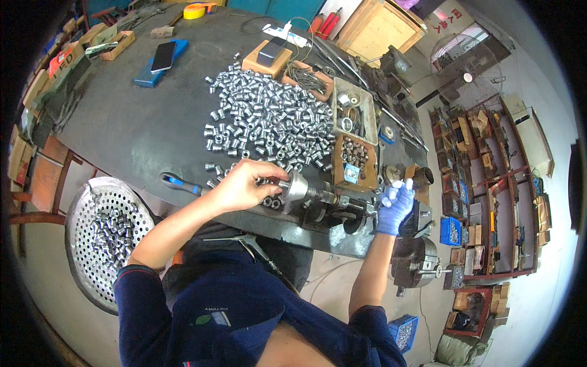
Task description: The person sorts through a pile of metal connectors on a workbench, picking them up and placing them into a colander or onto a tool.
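My bare left hand [249, 185] is closed in a pinch at the silver conical nose [296, 186] of a small bench-mounted spindle device. What its fingertips hold is mostly hidden. The device's dark threaded shaft [324, 196] runs to the right along the table's near edge. At its right end, my right hand [395, 207] wears a blue glove, its fingers curled together; whatever they grip is not visible. Beyond my left hand spreads a big heap of short shiny metal sleeves [269, 116], some lying close around my fingers.
A perforated metal basin [79, 244] with more sleeves stands at the left. A blue-handled tool [180, 183] lies near my left forearm. A cardboard box of brownish parts [356, 177] and a tray [361, 98] flank the heap. A bench vise [416, 263] sits at the right.
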The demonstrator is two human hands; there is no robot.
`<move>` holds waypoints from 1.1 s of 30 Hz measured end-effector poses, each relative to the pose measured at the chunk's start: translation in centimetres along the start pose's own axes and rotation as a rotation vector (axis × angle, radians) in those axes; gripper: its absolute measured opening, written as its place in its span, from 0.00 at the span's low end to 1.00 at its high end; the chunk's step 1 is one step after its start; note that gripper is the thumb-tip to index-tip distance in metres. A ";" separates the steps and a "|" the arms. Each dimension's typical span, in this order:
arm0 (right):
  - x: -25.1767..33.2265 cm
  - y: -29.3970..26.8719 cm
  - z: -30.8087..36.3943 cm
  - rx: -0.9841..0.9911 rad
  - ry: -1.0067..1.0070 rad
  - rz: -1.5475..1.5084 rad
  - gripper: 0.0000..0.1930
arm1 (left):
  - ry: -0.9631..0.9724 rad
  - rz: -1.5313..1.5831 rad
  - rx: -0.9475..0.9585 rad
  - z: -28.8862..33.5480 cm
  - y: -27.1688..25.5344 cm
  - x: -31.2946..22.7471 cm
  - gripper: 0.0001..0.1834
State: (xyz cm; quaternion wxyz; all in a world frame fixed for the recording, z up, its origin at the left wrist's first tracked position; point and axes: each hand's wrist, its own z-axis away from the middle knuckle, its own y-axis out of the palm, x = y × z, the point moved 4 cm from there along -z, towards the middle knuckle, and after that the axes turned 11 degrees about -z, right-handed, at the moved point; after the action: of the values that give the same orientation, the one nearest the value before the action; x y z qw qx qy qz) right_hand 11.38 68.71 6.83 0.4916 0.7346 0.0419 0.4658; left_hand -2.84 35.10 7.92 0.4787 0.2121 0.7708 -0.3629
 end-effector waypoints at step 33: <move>-4.5 -9.5 -0.4 -0.328 -0.010 0.400 0.14 | -0.252 0.202 0.093 -0.7 1.5 1.8 0.18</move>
State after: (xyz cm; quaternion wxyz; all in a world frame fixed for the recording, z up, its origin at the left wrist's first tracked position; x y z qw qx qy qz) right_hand 12.26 71.53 -3.28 0.5025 0.6409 -0.1827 0.5508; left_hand -3.07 36.54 6.00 0.5953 0.2633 0.6618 -0.3718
